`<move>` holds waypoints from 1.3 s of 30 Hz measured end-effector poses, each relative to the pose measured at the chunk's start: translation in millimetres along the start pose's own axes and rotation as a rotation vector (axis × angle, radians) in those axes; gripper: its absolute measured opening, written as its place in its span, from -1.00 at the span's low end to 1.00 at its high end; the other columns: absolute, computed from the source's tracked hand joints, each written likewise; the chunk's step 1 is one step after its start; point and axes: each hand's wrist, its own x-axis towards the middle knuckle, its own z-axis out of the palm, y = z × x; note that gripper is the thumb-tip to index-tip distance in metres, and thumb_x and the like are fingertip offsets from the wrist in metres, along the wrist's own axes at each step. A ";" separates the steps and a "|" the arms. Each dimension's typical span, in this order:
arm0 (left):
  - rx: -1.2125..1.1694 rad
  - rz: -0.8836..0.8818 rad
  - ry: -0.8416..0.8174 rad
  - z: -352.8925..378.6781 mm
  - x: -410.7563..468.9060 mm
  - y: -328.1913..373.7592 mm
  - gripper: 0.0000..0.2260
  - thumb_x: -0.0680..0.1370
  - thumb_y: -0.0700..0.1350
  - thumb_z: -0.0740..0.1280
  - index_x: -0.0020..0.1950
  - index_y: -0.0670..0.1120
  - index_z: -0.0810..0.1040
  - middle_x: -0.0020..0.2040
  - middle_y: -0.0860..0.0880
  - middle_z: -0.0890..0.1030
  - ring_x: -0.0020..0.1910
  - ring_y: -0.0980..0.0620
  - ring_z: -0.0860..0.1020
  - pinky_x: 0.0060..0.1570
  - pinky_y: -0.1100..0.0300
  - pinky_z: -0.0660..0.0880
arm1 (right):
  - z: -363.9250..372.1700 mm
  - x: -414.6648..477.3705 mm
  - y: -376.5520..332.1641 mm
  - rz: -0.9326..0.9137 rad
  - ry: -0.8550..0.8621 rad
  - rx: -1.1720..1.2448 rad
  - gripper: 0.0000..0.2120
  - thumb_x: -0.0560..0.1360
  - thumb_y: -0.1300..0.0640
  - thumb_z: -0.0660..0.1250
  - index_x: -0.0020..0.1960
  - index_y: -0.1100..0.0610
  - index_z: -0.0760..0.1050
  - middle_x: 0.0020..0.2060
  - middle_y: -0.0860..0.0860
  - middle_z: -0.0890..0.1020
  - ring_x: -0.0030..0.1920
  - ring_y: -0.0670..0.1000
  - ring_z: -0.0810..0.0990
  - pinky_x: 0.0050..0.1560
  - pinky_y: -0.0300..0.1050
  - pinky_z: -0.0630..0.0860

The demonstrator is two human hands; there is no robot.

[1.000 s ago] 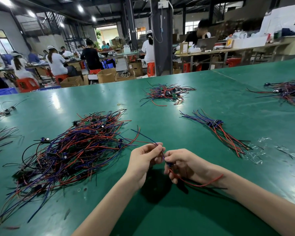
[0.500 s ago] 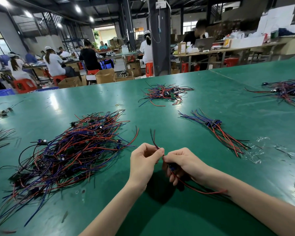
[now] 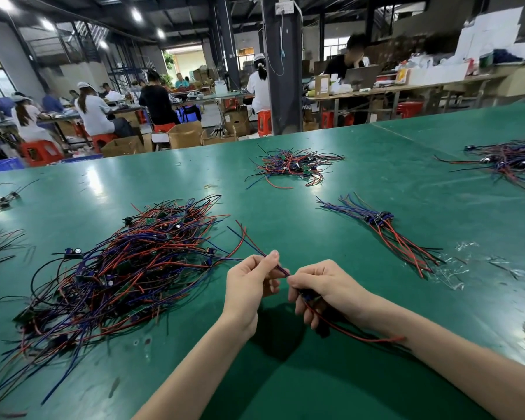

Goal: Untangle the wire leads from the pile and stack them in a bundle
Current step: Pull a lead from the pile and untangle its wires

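One wire lead (image 3: 283, 270) is held just above the near middle of the worktop (image 3: 361, 177). It is pinched at its blue and red strands by the left hand (image 3: 250, 283) and gripped by the curled fingers of the right hand (image 3: 325, 286). A red tail trails under the right wrist. The tangled pile (image 3: 119, 268) lies just left of the hands, and the sorted bundle (image 3: 382, 225) well apart to the right. Bare surface is seen between them and along the near edge. A smaller heap (image 3: 291, 165) lies toward the far edge.
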 end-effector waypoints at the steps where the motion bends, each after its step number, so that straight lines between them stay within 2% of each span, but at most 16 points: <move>1: -0.041 -0.063 -0.026 -0.2 0.2 1.6 -0.78 0.51 -0.14 0.38 -0.32 -0.10 0.47 -0.33 -0.09 0.64 -0.42 0.12 0.53 -0.42 0.31 0.45 | -1.3 0.2 0.1 0.001 0.006 -0.008 -0.71 0.55 0.18 0.24 -0.32 0.20 0.53 -0.48 0.16 0.55 -0.56 0.05 0.50 -0.56 -0.22 0.45; 6: -0.272 -0.400 -0.106 -3.3 2.0 10.7 -0.88 0.40 -0.16 0.43 -0.31 -0.14 0.56 -0.40 -0.01 0.57 -0.48 0.14 0.50 -0.46 0.35 0.49 | -8.0 0.3 0.3 -0.001 0.023 -0.022 -0.70 0.56 0.17 0.24 -0.33 0.19 0.52 -0.49 0.15 0.56 -0.58 0.04 0.49 -0.60 -0.24 0.42; 9: -0.325 -0.490 -0.131 -3.9 3.4 12.7 -0.89 0.30 -0.14 0.46 -0.36 -0.18 0.62 -0.41 -0.03 0.57 -0.44 0.10 0.47 -0.47 0.36 0.49 | -10.3 0.6 -0.6 -0.005 0.024 -0.022 -0.70 0.56 0.16 0.25 -0.33 0.18 0.53 -0.48 0.15 0.55 -0.57 0.04 0.49 -0.59 -0.25 0.41; 14: -0.268 -0.332 0.004 -1.7 8.7 4.5 -0.82 0.46 -0.19 0.42 -0.34 -0.19 0.60 -0.41 -0.02 0.51 -0.52 0.18 0.43 -0.53 0.40 0.43 | -8.3 1.0 -0.6 0.001 -0.037 -0.032 -0.71 0.55 0.16 0.26 -0.33 0.19 0.53 -0.49 0.14 0.54 -0.57 0.03 0.47 -0.56 -0.22 0.39; 20: -0.208 -0.073 0.172 -10.3 15.4 7.1 -0.84 0.46 -0.19 0.43 -0.32 -0.16 0.58 -0.45 0.02 0.46 -0.53 0.17 0.37 -0.50 0.40 0.42 | -3.0 1.7 -1.1 -0.042 -0.072 -0.046 -0.70 0.55 0.16 0.27 -0.34 0.16 0.55 -0.48 0.12 0.56 -0.55 0.00 0.50 -0.55 -0.24 0.44; 22: -0.136 0.005 0.206 -12.6 15.9 7.8 -0.82 0.47 -0.17 0.44 -0.34 -0.14 0.59 -0.48 0.04 0.41 -0.50 0.15 0.36 -0.48 0.38 0.43 | -3.8 1.6 -1.1 -0.047 -0.073 -0.046 -0.70 0.55 0.15 0.26 -0.34 0.15 0.55 -0.48 0.12 0.56 -0.55 0.01 0.50 -0.55 -0.24 0.44; 26: 0.060 0.168 0.209 -13.9 12.8 8.5 -0.77 0.49 -0.14 0.42 -0.37 -0.13 0.58 -0.50 0.14 0.47 -0.48 0.21 0.39 -0.45 0.34 0.45 | -6.5 2.5 1.1 -0.038 -0.033 -0.065 -0.69 0.55 0.15 0.27 -0.35 0.15 0.55 -0.49 0.11 0.55 -0.56 0.01 0.48 -0.56 -0.24 0.42; 28: -0.035 0.102 0.171 -12.8 11.4 10.3 -0.75 0.49 -0.15 0.42 -0.41 -0.10 0.61 -0.49 0.08 0.46 -0.49 0.19 0.37 -0.47 0.34 0.43 | -9.6 2.5 1.4 -0.033 -0.001 -0.072 -0.69 0.54 0.15 0.27 -0.36 0.16 0.55 -0.50 0.12 0.54 -0.58 0.01 0.47 -0.57 -0.24 0.40; 31: -0.231 -0.064 0.021 -8.0 8.4 14.3 -0.77 0.46 -0.15 0.42 -0.40 -0.15 0.64 -0.47 0.00 0.43 -0.53 0.16 0.39 -0.51 0.36 0.41 | -13.6 3.8 1.2 -0.036 0.062 -0.083 -0.71 0.53 0.17 0.26 -0.34 0.19 0.54 -0.50 0.14 0.54 -0.58 0.03 0.45 -0.59 -0.24 0.39; 34: -0.381 -0.227 -0.134 -2.8 5.5 17.6 -0.82 0.33 -0.10 0.43 -0.35 -0.22 0.61 -0.45 -0.03 0.44 -0.52 0.15 0.39 -0.55 0.38 0.37 | -15.7 6.1 0.4 -0.054 0.095 -0.099 -0.72 0.54 0.20 0.25 -0.33 0.21 0.53 -0.51 0.14 0.55 -0.59 0.01 0.47 -0.61 -0.26 0.39; 39: -0.464 -0.220 -0.104 -10.1 10.3 24.7 -0.84 0.39 -0.10 0.37 -0.21 -0.20 0.53 -0.33 -0.03 0.55 -0.50 0.19 0.40 -0.54 0.42 0.37 | -14.2 4.5 2.4 -0.060 0.040 -0.104 -0.69 0.54 0.16 0.26 -0.36 0.15 0.54 -0.49 0.13 0.55 -0.58 0.01 0.46 -0.59 -0.25 0.39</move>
